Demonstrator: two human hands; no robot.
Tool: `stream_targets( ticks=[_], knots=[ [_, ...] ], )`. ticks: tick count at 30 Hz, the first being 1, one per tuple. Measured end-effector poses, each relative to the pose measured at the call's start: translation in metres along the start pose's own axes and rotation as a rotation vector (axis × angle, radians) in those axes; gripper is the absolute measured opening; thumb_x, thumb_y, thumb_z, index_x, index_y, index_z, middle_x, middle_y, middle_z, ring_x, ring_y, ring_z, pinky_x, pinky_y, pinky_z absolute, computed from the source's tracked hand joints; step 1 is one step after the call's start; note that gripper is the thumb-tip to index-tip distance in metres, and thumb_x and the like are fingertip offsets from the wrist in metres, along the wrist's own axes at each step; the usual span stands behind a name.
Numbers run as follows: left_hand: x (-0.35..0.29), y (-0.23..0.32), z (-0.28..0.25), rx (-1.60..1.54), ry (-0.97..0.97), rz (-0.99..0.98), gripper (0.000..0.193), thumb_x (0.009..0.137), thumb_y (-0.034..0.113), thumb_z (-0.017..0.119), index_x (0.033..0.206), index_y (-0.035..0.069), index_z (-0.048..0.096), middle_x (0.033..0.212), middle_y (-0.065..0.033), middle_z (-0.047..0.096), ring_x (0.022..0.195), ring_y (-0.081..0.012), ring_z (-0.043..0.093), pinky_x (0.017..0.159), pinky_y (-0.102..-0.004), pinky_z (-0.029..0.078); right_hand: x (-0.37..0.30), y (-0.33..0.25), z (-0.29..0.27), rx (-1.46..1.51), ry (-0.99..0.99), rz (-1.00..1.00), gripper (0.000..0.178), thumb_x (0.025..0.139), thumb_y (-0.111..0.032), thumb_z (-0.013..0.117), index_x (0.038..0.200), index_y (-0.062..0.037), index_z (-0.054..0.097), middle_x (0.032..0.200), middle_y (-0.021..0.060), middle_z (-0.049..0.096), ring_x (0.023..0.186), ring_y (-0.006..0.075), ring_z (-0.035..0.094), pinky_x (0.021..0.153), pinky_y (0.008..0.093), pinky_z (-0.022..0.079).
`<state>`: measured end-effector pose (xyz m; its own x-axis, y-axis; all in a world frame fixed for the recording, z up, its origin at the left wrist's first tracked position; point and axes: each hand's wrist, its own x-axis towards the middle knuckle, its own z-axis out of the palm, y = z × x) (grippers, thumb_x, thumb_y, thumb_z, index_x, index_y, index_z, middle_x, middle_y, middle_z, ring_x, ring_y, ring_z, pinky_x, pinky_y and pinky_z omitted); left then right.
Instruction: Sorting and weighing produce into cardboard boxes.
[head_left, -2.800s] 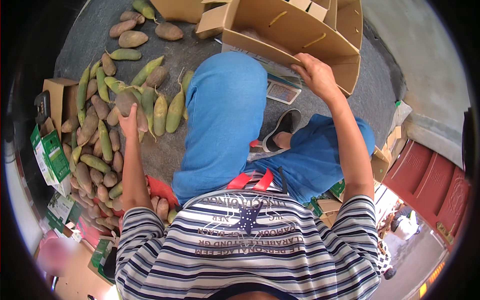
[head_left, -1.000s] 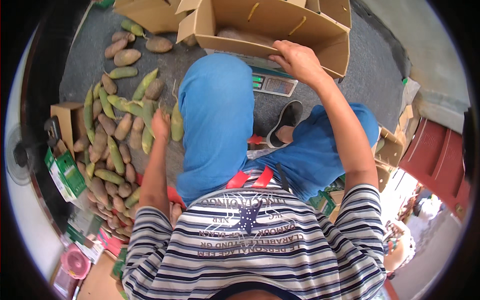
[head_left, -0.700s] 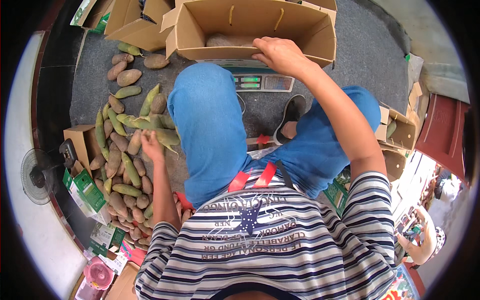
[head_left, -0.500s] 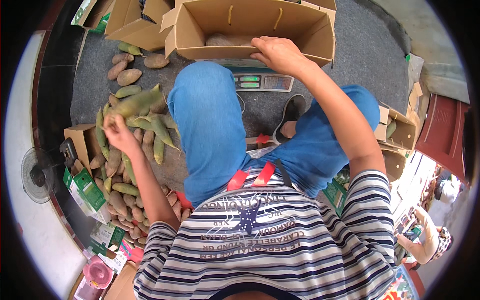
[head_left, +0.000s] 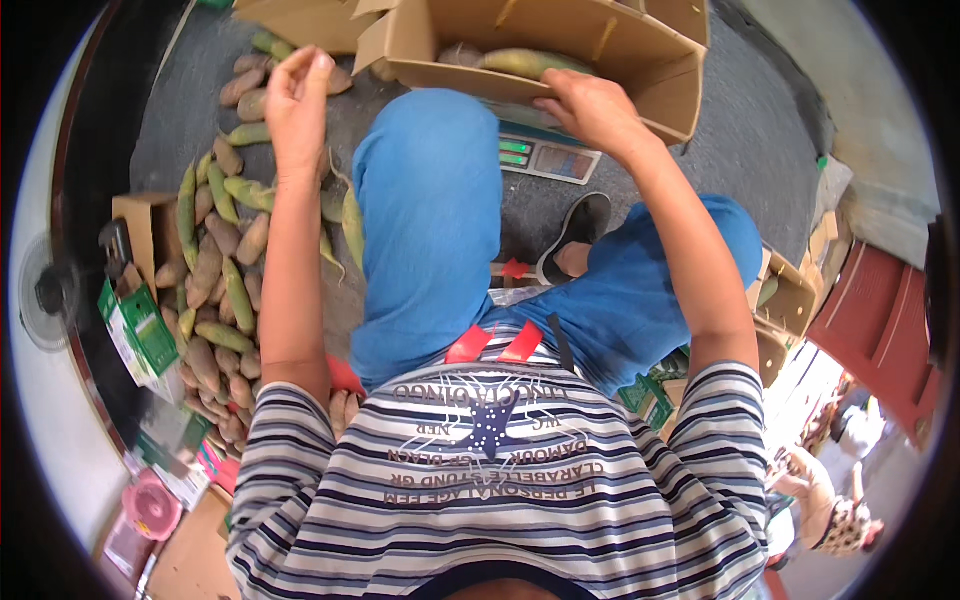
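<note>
My right hand (head_left: pixel 592 108) grips the near rim of an open cardboard box (head_left: pixel 650 95), its fingers bent over the edge. Inside the box lie a long green radish (head_left: pixel 530 64) and a brown tuber (head_left: pixel 461 55), which looks like a sweet potato. To the left of the box, my left hand (head_left: pixel 300 105) is raised over the floor with its fingers curled together; nothing shows in it. Brown tubers (head_left: pixel 250 104) lie close by it. Further down on the left is a heap of mixed brown tubers (head_left: pixel 205 270) and long green radishes (head_left: pixel 238 297).
Under the box sits a scale with a lit green display (head_left: pixel 514 152). Green-and-white cartons (head_left: pixel 145 330), a fan (head_left: pixel 55 290) and a pink container (head_left: pixel 152 503) stand on the left. More boxes (head_left: pixel 785 305) are at the right, and another person (head_left: pixel 815 495) is at lower right.
The green radish that was in my left hand now lies in the box. My left hand has moved up beside the box. My right hand stays on the rim.
</note>
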<state>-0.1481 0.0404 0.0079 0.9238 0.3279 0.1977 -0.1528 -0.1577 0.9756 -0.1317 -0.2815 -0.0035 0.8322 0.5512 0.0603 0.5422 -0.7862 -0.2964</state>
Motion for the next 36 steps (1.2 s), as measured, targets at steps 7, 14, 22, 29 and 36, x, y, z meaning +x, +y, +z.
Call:
stream_targets(
  ticks=[7,14,22,29,36],
  knots=[
    [-0.097,-0.140,-0.087,0.577,-0.100,-0.379,0.035,0.078,0.023,0.066,0.100,-0.001,0.056,0.092,-0.0155,0.062,0.087,-0.0236,0.061,0.078,-0.0333,0.047,-0.004,-0.005,-0.015,-0.013,-0.023,0.030,0.023,0.083,-0.026,0.056,0.095,-0.0062,0.052,0.090,0.0145,0.060,0.084,0.0342,0.057,0.069,0.0425,0.045],
    [-0.176,-0.203,-0.134,0.944,-0.234,-0.696,0.054,0.072,0.030,0.070,0.108,-0.003,0.048,0.107,-0.0240,0.055,0.099,-0.0349,0.055,0.085,-0.0388,0.043,0.002,-0.011,-0.013,-0.013,-0.039,0.046,0.023,0.083,-0.027,0.057,0.091,-0.0059,0.052,0.085,0.0143,0.059,0.080,0.0342,0.057,0.066,0.0419,0.045],
    [-0.195,-0.226,-0.108,0.882,-0.202,-0.892,0.069,0.061,0.035,0.077,0.110,-0.003,0.046,0.103,-0.0224,0.058,0.098,-0.0337,0.057,0.083,-0.0374,0.045,0.001,-0.013,-0.015,0.017,-0.046,0.090,0.022,0.082,-0.026,0.059,0.090,-0.0067,0.052,0.084,0.0130,0.059,0.077,0.0333,0.058,0.065,0.0411,0.045],
    [-0.178,-0.186,-0.114,0.432,-0.162,-0.615,0.055,0.065,0.024,0.077,0.106,-0.002,0.050,0.097,-0.0142,0.061,0.090,-0.0210,0.059,0.077,-0.0307,0.046,0.004,-0.010,-0.010,-0.011,0.027,0.032,0.024,0.081,-0.026,0.059,0.089,-0.0051,0.051,0.083,0.0139,0.059,0.079,0.0335,0.058,0.066,0.0425,0.046],
    [-0.039,0.024,-0.021,-0.120,0.036,0.088,0.037,0.073,0.004,0.071,0.105,-0.002,0.053,0.102,-0.0091,0.058,0.095,-0.0159,0.056,0.083,-0.0314,0.046,-0.004,0.002,-0.006,-0.023,0.017,0.001,0.025,0.082,-0.026,0.057,0.093,-0.0042,0.052,0.086,0.0136,0.060,0.082,0.0316,0.058,0.069,0.0407,0.046]
  ],
)
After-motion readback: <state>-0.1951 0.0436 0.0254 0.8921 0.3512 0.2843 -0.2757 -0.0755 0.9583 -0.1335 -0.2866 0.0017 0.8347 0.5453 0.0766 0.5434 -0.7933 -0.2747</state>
